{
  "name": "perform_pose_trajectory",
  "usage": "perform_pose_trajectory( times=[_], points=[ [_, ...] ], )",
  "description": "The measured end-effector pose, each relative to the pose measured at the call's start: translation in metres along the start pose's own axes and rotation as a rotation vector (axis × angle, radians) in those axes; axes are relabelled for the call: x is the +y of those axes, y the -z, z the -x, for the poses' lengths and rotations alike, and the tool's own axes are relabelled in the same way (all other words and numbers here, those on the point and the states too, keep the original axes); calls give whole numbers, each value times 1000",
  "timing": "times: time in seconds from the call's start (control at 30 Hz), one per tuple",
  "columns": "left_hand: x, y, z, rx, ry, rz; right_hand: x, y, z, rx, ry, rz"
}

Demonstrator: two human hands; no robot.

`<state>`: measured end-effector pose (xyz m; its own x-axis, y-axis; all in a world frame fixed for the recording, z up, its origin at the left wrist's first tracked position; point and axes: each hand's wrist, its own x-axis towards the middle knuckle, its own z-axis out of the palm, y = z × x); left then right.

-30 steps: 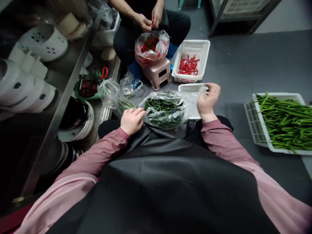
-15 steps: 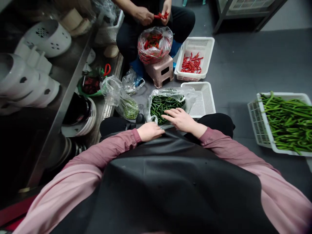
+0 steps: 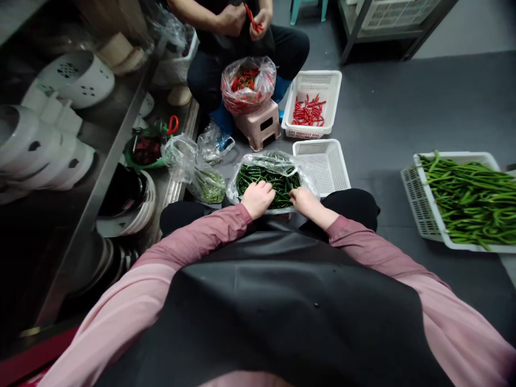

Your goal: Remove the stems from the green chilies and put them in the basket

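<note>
Left hand (image 3: 258, 201) and right hand (image 3: 308, 205) now at the bag's (image 3: 309, 178) near rim, fingers curled among green chillies (image 3: 250, 176); can't tell what's gripped.

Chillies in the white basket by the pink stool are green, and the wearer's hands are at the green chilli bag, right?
No: those chillies are red, as the head view shows; the left hand and right hand are at the bag.
</note>
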<state>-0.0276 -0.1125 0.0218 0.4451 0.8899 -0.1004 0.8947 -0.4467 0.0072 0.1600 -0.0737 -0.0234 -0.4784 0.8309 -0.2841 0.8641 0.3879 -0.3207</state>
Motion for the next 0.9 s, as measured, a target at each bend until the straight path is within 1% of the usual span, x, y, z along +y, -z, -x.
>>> perform_pose_trajectory(
  times=[0.03,0.07,0.13,0.2,0.3,0.33,0.43,0.5,0.57,0.63,0.7,0.77,0.8,0.83,0.9],
  points=[
    [0,-1,-11,-14,-29,6,-4,0,-5,53,7,5],
    [-2,-4,-22,-48,-41,10,-7,-1,-9,74,9,10],
    [-7,-12,-40,-128,-51,8,-12,-3,-16,31,-1,13],
    [-11,-18,-49,-147,-76,0,-14,-4,-21,-12,8,2],
    [-12,-19,-48,-115,-88,6,-13,-6,-24,30,71,-11],
    [-12,-19,-45,-134,-60,26,-13,-6,-23,50,92,-12],
    [-14,-15,-39,-246,57,128,-12,-6,-21,88,161,-20],
    [-19,-14,-37,-274,80,206,-13,-7,-19,95,223,-52],
    [-25,-13,-37,-273,72,347,-13,-6,-18,84,279,-123],
    [-29,-12,-35,-256,98,598,-14,-4,-16,87,304,-215],
    [-30,-13,-33,-198,171,888,-15,-1,-15,98,302,-296],
    [-30,-14,-32,-110,271,1081,-14,0,-14,84,237,-316],
    [-30,-15,-32,-63,321,1104,-13,-1,-14,77,159,-300],
    [-31,-15,-33,-19,361,1071,-10,-2,-15,83,55,-273],
    [-34,-16,-35,44,398,858,-4,-4,-19,121,-153,-220]
  ],
)
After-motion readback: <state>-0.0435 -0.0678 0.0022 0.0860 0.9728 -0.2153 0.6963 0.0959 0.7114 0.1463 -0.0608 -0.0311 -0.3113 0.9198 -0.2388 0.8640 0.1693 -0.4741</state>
